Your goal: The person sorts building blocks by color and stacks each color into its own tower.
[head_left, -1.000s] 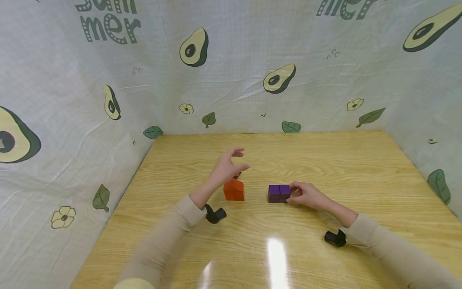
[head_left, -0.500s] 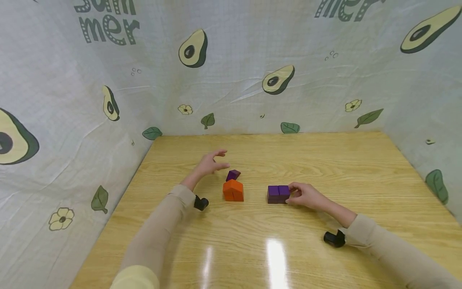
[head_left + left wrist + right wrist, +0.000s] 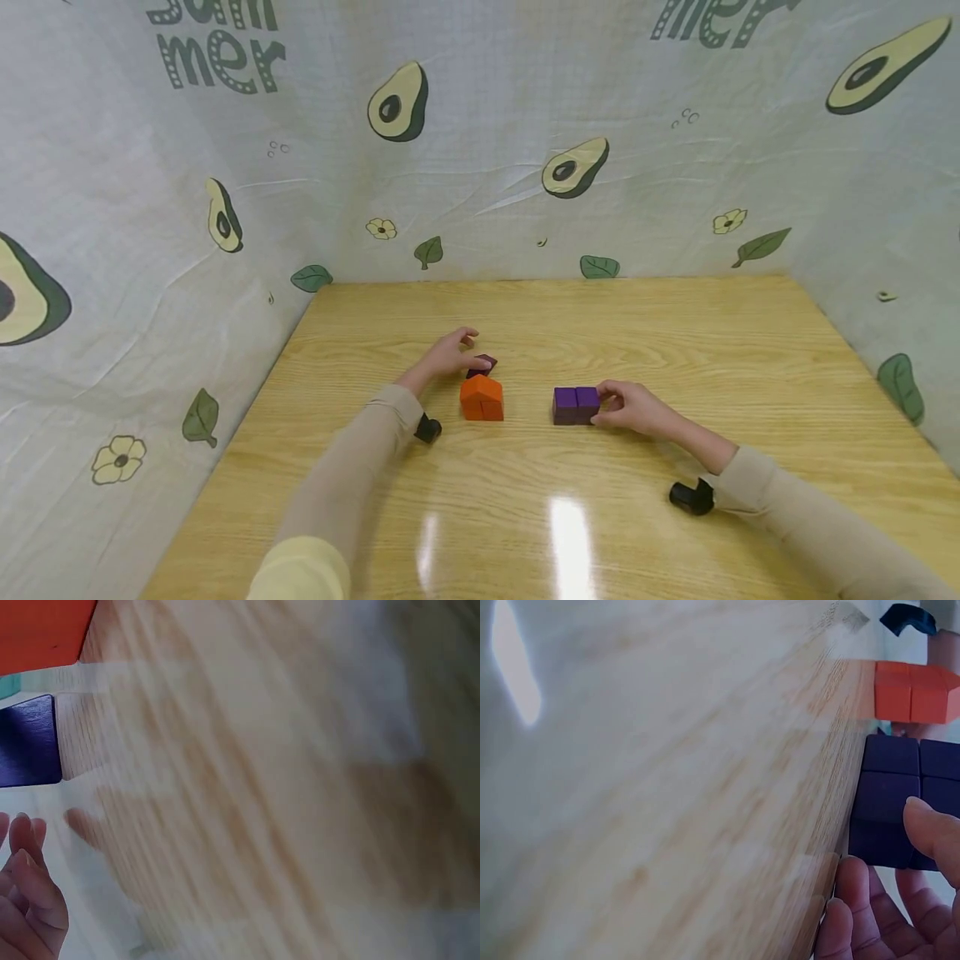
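Two purple blocks stand side by side on the table. My right hand grips their right end; in the right wrist view the thumb lies on one face and the fingers curl below. Left of them stands an orange block shape with a peaked top, seen close up as an orange block in the left wrist view. Behind it lies a small angled purple block, partly covered by the thumb of my left hand. In the left wrist view, a gap shows between the fingers and this purple block.
The wooden table meets a hanging cloth printed with avocados and leaves at the back and sides. Black wrist cameras sit below both wrists. Light glares on the near part of the table.
My left hand first drew back leftward from above the small purple block, uncovering it, then came back low to it. The right hand keeps its hold on the purple blocks.
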A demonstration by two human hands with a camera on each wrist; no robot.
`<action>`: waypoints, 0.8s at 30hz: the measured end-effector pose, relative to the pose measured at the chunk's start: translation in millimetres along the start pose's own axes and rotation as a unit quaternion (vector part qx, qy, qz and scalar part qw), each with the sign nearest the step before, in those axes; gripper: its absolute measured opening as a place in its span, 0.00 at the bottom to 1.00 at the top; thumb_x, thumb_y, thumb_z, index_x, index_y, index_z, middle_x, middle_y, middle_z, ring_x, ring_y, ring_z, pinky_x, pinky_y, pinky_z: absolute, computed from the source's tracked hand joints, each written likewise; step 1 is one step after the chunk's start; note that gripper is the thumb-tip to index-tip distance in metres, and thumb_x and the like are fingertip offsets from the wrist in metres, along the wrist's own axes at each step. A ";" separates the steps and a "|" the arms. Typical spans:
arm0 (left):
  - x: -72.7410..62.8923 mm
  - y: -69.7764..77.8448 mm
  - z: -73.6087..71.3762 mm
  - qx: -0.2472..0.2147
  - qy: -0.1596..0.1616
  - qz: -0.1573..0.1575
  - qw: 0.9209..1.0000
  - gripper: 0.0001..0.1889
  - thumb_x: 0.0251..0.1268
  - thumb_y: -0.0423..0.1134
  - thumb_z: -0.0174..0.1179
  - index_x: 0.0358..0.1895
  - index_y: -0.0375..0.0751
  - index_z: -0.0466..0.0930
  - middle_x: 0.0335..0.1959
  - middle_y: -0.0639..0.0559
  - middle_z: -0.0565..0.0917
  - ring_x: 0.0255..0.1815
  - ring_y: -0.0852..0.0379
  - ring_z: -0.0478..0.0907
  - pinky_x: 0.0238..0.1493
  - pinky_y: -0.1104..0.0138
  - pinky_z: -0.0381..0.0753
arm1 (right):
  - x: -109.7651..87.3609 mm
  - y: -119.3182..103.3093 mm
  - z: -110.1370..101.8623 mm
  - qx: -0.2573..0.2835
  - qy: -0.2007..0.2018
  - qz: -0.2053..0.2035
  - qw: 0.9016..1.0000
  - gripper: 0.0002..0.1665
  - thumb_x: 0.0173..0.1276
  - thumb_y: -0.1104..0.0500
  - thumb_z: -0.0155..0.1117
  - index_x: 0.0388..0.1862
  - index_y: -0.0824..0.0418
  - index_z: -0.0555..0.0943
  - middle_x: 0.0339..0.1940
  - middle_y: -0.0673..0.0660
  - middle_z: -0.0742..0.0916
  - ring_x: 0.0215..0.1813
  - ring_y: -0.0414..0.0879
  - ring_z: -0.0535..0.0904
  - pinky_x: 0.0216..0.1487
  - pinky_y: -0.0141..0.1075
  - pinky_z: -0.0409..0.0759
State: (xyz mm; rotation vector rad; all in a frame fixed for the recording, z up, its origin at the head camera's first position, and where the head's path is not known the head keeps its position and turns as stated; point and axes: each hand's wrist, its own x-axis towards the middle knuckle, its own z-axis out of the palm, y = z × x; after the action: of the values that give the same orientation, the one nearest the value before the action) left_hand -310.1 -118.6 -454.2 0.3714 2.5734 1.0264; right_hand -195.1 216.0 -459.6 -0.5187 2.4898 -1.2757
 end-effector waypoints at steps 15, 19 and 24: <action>0.9 -8.3 -1.8 0.032 0.036 0.059 0.997 0.23 0.60 0.39 0.60 0.60 0.40 0.71 0.55 0.40 0.75 0.58 0.45 0.69 0.62 0.55 0.63 | -0.3 -0.8 -0.8 0.013 -0.002 0.000 1.000 0.22 0.56 0.58 0.68 0.45 0.70 0.74 0.36 0.59 0.82 0.34 0.44 0.78 0.30 0.31 0.75; 1.3 -12.3 -4.0 0.031 0.022 0.093 0.995 0.20 0.63 0.33 0.56 0.59 0.39 0.72 0.58 0.40 0.74 0.60 0.44 0.68 0.63 0.54 0.62 | -0.3 -0.3 -0.9 0.009 -0.003 -0.004 1.000 0.22 0.57 0.58 0.68 0.45 0.70 0.74 0.36 0.59 0.82 0.34 0.43 0.78 0.30 0.31 0.75; 2.2 -13.1 -3.0 0.025 0.009 0.084 0.996 0.22 0.62 0.37 0.58 0.60 0.39 0.72 0.59 0.40 0.72 0.62 0.44 0.67 0.64 0.53 0.61 | -0.5 0.4 -0.5 0.009 -0.005 -0.006 1.000 0.23 0.57 0.58 0.68 0.46 0.70 0.74 0.37 0.59 0.82 0.34 0.44 0.79 0.31 0.31 0.76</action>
State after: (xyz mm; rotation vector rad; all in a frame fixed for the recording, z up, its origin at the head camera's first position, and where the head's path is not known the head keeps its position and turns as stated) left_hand -314.8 -128.8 -461.8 0.6034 2.6247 1.0259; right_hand -194.9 216.8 -459.6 -0.5340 2.4688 -1.2951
